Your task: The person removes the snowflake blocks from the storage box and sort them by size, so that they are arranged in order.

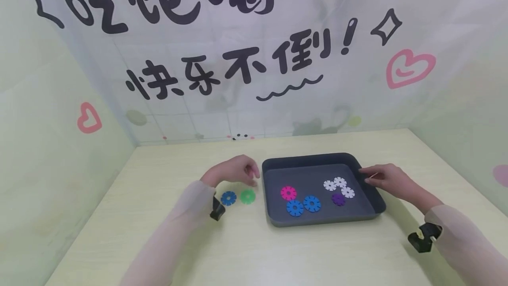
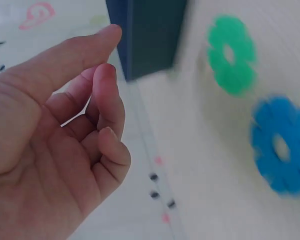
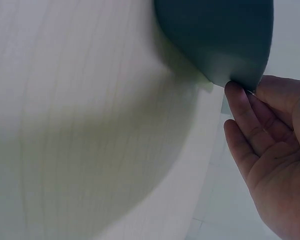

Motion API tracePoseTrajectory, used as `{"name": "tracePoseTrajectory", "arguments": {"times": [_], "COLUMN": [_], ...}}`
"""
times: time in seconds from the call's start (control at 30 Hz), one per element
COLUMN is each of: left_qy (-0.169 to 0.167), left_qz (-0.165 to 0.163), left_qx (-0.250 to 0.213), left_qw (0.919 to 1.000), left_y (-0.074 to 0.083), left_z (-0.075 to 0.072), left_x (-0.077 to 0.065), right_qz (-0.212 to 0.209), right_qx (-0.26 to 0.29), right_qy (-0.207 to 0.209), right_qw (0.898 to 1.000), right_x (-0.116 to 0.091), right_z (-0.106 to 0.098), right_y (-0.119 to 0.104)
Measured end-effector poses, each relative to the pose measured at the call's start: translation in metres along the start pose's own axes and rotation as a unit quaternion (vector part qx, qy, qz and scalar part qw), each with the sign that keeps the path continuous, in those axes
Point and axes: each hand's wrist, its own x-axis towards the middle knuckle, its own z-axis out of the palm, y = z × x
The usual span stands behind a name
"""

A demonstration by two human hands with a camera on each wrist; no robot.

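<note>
A dark grey rectangular tray [image 1: 305,174] lies on the table. My right hand [image 1: 390,180] pinches its right rim between thumb and fingers; the right wrist view shows the tray's corner [image 3: 225,45] at the fingertips. Just off the tray's left side is my left hand [image 1: 239,170], fingers loosely bent around nothing visible. Below that hand, a green notched disc [image 1: 244,197] and a blue notched disc [image 1: 224,198] lie on the table. Inside the tray are a pink disc [image 1: 284,193], two blue discs [image 1: 290,209], a purple disc [image 1: 335,199] and three white discs [image 1: 329,182].
The pale wooden table [image 1: 246,250] runs back to a printed cloth wall [image 1: 222,114] with large black lettering. Similar fabric walls stand at both sides. A black wrist mount [image 1: 424,236] sits on the right forearm, another [image 1: 217,209] on the left.
</note>
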Motion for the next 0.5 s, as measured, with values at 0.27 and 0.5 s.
{"name": "tracePoseTrajectory", "arguments": {"times": [0.27, 0.5], "left_qy": [-0.066, -0.126], "left_qz": [0.034, 0.032], "left_qx": [0.019, 0.029], "left_qw": [0.9970, 0.9911], "left_y": [0.048, 0.075], "left_z": [0.022, 0.042], "left_x": [0.043, 0.076], "right_qz": [0.002, 0.005], "right_qx": [0.003, 0.002], "right_qy": [0.001, 0.004], "right_qw": [1.000, 1.000], "right_x": [-0.001, -0.001], "right_z": [-0.001, 0.000], "right_y": [-0.001, -0.002]}}
